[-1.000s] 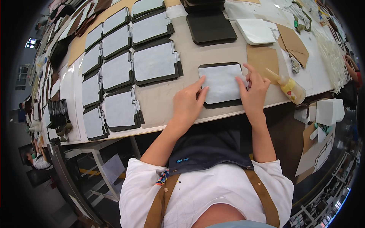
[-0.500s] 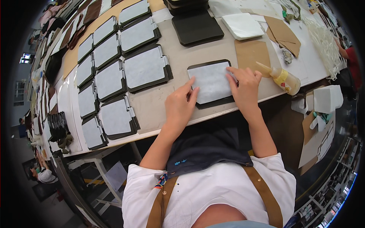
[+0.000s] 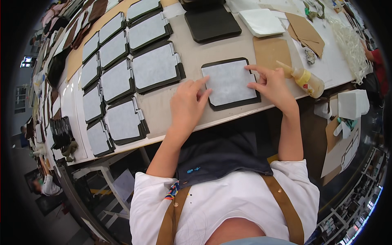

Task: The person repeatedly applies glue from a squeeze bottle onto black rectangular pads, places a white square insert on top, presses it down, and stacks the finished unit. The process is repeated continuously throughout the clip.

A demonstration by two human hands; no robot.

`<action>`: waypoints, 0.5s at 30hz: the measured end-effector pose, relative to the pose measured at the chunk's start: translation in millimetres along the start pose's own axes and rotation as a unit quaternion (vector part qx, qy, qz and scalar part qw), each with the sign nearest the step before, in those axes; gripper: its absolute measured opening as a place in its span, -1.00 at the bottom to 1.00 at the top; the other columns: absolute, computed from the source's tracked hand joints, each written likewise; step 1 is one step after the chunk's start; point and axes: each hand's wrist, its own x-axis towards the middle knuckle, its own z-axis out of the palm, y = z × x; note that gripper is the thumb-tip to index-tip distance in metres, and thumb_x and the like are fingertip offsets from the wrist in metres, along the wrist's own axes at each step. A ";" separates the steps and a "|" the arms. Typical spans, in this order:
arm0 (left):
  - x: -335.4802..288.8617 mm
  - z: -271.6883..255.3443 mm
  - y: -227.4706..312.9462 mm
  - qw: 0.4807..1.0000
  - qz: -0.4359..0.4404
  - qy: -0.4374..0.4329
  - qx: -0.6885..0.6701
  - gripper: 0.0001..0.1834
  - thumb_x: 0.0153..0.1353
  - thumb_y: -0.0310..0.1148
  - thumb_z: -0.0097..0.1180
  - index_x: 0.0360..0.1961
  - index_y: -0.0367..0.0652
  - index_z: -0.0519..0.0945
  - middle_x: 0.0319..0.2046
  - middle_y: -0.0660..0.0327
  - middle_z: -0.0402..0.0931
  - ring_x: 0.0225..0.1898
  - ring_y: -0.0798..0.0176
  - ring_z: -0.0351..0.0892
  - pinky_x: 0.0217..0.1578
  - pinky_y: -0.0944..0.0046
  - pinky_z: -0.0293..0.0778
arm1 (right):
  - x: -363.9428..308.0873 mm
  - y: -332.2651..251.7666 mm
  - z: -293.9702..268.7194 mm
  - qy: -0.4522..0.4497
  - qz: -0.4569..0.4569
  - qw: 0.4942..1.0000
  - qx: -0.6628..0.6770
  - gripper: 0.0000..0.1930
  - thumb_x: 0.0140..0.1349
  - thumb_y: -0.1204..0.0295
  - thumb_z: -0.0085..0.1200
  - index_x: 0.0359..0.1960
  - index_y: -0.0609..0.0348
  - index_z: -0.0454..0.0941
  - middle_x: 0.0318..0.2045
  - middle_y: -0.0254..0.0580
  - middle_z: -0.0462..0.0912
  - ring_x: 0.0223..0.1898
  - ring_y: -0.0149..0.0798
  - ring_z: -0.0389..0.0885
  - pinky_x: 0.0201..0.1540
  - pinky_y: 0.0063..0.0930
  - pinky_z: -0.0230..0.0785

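Note:
A pale white rectangular sheet (image 3: 228, 83) lies on a slightly larger dark panel (image 3: 237, 105) near the table's front edge, leaving a dark border showing around it. My left hand (image 3: 186, 104) is at the sheet's left side, thumb and forefinger parted and their tips at its edge. On the opposite side my right hand (image 3: 274, 85) has its forefinger stretched toward the upper right corner and its thumb lower on the right edge. Neither hand grips anything. To the right of my right hand lies a squeeze bottle (image 3: 310, 83) with a yellowish nozzle, tipped on its side.
Overlapping rows of dark panels with white sheets (image 3: 155, 67) cover the table's left part. Farther back are a stack of dark panels (image 3: 213, 25), a white sheet stack (image 3: 262, 22), a brown card (image 3: 272, 52) and white strips (image 3: 349, 49). Another person's red sleeve (image 3: 377, 61) shows far right.
My hands have spread farther apart: the right moved rightward off the sheet's surface to its edge, and the left drew slightly left. The whole view has shifted a little.

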 end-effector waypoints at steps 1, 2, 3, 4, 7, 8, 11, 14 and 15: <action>2.1 -1.4 -0.1 1.000 0.003 -0.003 0.008 -0.65 0.13 -0.27 0.38 -0.04 -0.09 0.69 -0.48 0.25 0.47 -0.37 0.18 0.47 -0.32 0.17 0.46 | -0.7 1.7 -0.9 -0.003 -0.009 1.000 0.001 -0.59 0.11 0.36 0.37 0.04 -0.01 0.66 -0.66 -0.38 0.37 -0.57 -0.34 0.32 0.00 -0.40 0.05; 3.8 -0.9 0.9 1.000 0.012 0.003 0.020 -0.63 0.12 -0.26 0.40 -0.04 -0.09 0.68 -0.45 0.24 0.45 -0.33 0.17 0.45 -0.28 0.16 0.45 | -1.3 2.2 -1.6 -0.009 -0.001 1.000 0.005 -0.58 0.10 0.37 0.37 0.04 -0.02 0.66 -0.66 -0.39 0.37 -0.56 -0.35 0.32 0.01 -0.40 0.05; 5.1 -0.1 2.6 0.999 0.019 0.011 0.034 -0.60 0.10 -0.25 0.41 -0.03 -0.09 0.67 -0.42 0.24 0.44 -0.30 0.17 0.43 -0.23 0.16 0.43 | -1.1 2.2 -2.6 -0.015 0.005 1.000 0.009 -0.58 0.09 0.37 0.38 0.04 -0.03 0.65 -0.65 -0.40 0.36 -0.55 -0.35 0.33 0.02 -0.41 0.05; 5.5 0.6 3.4 0.998 0.027 0.018 0.048 -0.58 0.09 -0.24 0.43 -0.03 -0.09 0.65 -0.39 0.23 0.42 -0.26 0.16 0.41 -0.19 0.16 0.41 | -1.2 2.2 -3.2 -0.021 0.012 1.000 0.013 -0.57 0.08 0.38 0.38 0.05 -0.05 0.65 -0.65 -0.40 0.36 -0.54 -0.36 0.33 0.03 -0.41 0.05; 3.6 3.7 1.1 0.997 0.050 0.020 0.064 -0.49 0.04 -0.22 0.46 0.01 -0.12 0.59 -0.30 0.18 0.43 -0.20 0.10 0.39 -0.13 0.13 0.40 | -2.4 3.0 -4.3 -0.021 -0.005 0.999 -0.025 -0.53 0.07 0.39 0.39 0.08 -0.01 0.61 -0.62 -0.43 0.37 -0.51 -0.38 0.35 0.04 -0.43 0.05; 3.7 2.3 0.3 0.997 0.046 0.014 0.062 -0.47 0.03 -0.23 0.47 0.02 -0.13 0.57 -0.28 0.17 0.42 -0.18 0.09 0.39 -0.11 0.12 0.40 | -2.7 4.9 -4.7 -0.019 -0.004 0.999 -0.028 -0.50 0.07 0.38 0.39 0.10 0.01 0.59 -0.59 -0.42 0.38 -0.47 -0.36 0.37 0.05 -0.39 0.06; 4.8 -4.1 -4.3 0.998 0.039 0.002 0.053 -0.42 0.03 -0.23 0.47 0.06 -0.14 0.54 -0.20 0.12 0.44 -0.10 0.05 0.39 -0.02 0.08 0.37 | -3.2 8.6 -4.2 0.016 -0.025 0.999 -0.044 -0.44 0.09 0.34 0.39 0.16 0.08 0.52 -0.45 -0.36 0.44 -0.31 -0.29 0.42 0.10 -0.28 0.10; 5.7 -4.9 -3.1 0.997 0.064 0.015 0.049 -0.39 0.09 -0.22 0.41 0.16 -0.15 0.50 0.02 0.04 0.45 0.10 -0.02 0.36 0.15 0.00 0.28 | -4.4 6.4 0.2 0.095 -0.106 0.987 -0.076 -0.39 0.15 0.28 0.35 0.23 0.15 0.45 -0.14 -0.23 0.52 -0.02 -0.17 0.44 0.24 -0.10 0.07; 6.6 -2.9 -0.8 0.994 0.088 0.020 0.057 -0.36 0.12 -0.20 0.39 0.21 -0.15 0.48 0.12 0.01 0.43 0.19 -0.05 0.32 0.22 -0.03 0.23 | -2.3 5.9 6.0 0.109 -0.135 0.981 -0.091 -0.37 0.18 0.24 0.32 0.27 0.16 0.42 0.01 -0.18 0.52 0.12 -0.13 0.40 0.31 -0.04 0.03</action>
